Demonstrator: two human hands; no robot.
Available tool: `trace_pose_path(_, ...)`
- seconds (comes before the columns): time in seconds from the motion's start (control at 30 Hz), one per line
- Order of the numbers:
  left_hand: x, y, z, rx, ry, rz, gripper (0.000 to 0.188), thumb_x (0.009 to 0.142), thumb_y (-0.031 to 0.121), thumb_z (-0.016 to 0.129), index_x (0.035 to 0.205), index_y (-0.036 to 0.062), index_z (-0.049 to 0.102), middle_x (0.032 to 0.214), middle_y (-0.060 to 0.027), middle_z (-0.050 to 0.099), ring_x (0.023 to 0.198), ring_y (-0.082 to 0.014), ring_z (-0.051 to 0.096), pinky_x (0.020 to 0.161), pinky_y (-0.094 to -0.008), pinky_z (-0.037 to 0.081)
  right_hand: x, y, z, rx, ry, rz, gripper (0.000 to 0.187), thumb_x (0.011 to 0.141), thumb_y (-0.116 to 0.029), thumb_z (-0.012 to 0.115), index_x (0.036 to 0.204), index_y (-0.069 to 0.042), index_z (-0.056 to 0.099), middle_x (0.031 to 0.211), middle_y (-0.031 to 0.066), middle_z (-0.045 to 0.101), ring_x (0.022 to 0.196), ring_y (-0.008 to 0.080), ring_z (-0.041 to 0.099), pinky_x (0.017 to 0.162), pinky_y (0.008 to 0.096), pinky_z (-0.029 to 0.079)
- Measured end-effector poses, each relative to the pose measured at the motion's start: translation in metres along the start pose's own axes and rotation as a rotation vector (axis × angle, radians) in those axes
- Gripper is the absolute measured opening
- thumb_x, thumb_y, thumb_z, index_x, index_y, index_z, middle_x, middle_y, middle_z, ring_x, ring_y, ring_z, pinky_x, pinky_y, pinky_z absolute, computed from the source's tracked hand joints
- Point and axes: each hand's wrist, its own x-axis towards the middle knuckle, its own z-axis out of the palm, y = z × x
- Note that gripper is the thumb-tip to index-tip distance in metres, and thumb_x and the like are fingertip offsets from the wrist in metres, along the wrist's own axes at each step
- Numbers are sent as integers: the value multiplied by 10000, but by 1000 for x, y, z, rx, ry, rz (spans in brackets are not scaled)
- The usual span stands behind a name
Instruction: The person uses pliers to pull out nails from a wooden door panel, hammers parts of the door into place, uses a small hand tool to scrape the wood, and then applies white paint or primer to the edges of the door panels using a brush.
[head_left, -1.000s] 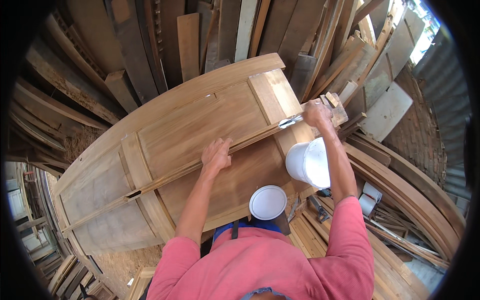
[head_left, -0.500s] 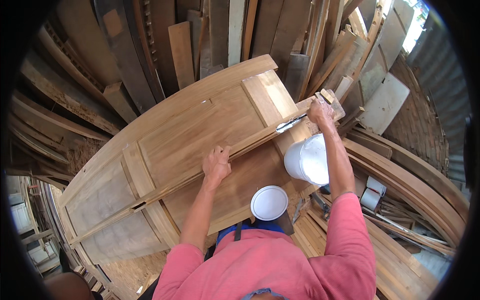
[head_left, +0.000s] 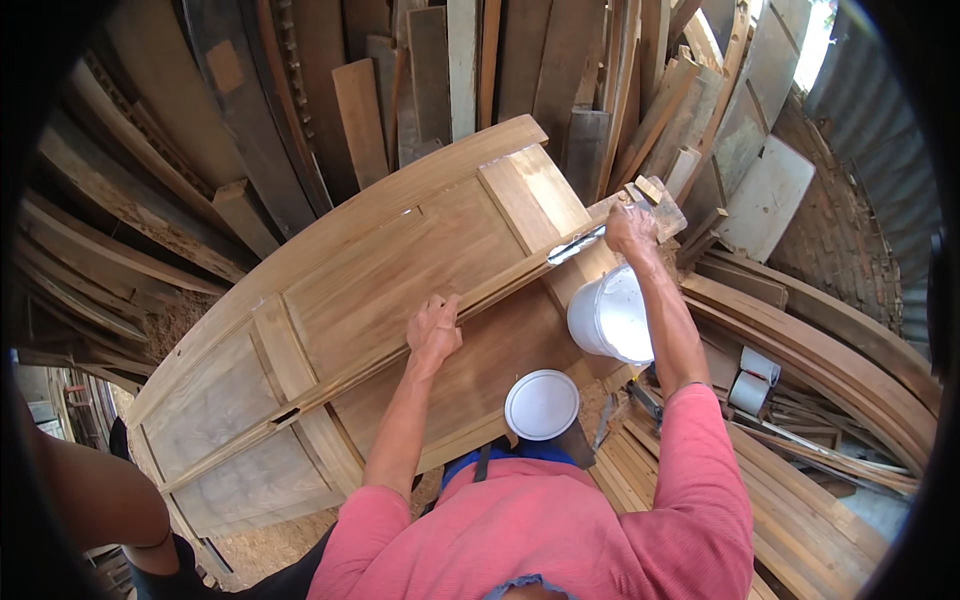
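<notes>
A panelled wooden door lies across in front of me, with a long raised edge running along it. My left hand is closed over that edge near its middle, fingers curled around the wood. Toward the right end, my right hand is closed beside a dark narrow slot smeared with white paste. Whatever it grips is mostly hidden by the fingers. Below my right forearm stands a white bucket, open and pale inside. A round white lid rests at the door's near side, by my lap.
Many boards lean upright behind the door. Curved stacked timber and strips lie at the right, near white rolls. Small wood blocks sit beyond my right hand. Another person's bare limb is at lower left.
My right hand has shifted slightly left along the edge, nearer the pasted slot. My left hand stays in place. The other person's limb has come further into view at lower left.
</notes>
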Motion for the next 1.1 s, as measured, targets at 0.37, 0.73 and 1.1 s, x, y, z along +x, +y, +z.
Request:
trace_pose_path(0.37,-4,-1,5,17,52,38,478,669,89,759,1117,175,616,978,-130,620,941,-342,634,760,-473,536,-2,-9,-9,45,5,76,252,850,-171,624,1047,-75,747,1068,230,716,1035,377,697,864,437,567)
trace_pose_path(0.73,-3,-6,10,37,83,48,471,678,79,745,1120,191,630,972,-120,623,919,-339,639,758,-468,541,-28,-45,-12,162,-185,-192,283,765,-176,635,956,2,743,1017,267,700,973,409,691,848,456,551)
trace_pose_path(1.1,4,-5,-3,52,-54,-26,520,714,166,790,1196,208,599,1028,-120,643,972,-364,653,783,-494,545,-41,7,-17,519,-52,-115,250,744,-278,715,924,-111,763,974,161,726,950,337,691,840,432,533)
